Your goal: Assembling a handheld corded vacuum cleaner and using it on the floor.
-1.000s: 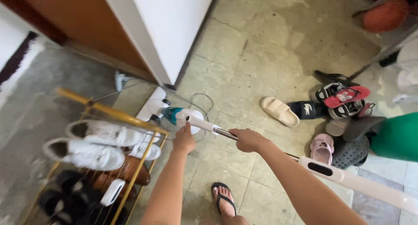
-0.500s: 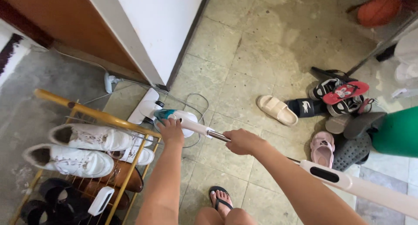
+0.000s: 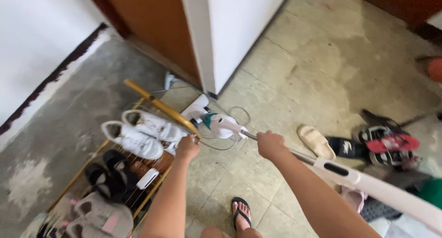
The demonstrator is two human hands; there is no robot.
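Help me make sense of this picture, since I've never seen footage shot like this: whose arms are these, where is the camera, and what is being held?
The camera sits on a person's head and looks down, so the two bare arms coming up from the bottom edge are that person's own. Their foot in a black flip-flop shows on the tiled floor. The right hand grips the metal tube of a white stick vacuum cleaner, whose long handle runs off to the lower right. Its cord lies looped on the floor around the body. The left hand rests at the corner of a yellow wire shoe rack, close to the vacuum. White sneakers lie on the rack's top, darker shoes below. More sandals are piled on the floor to the right, and a white door stands above.
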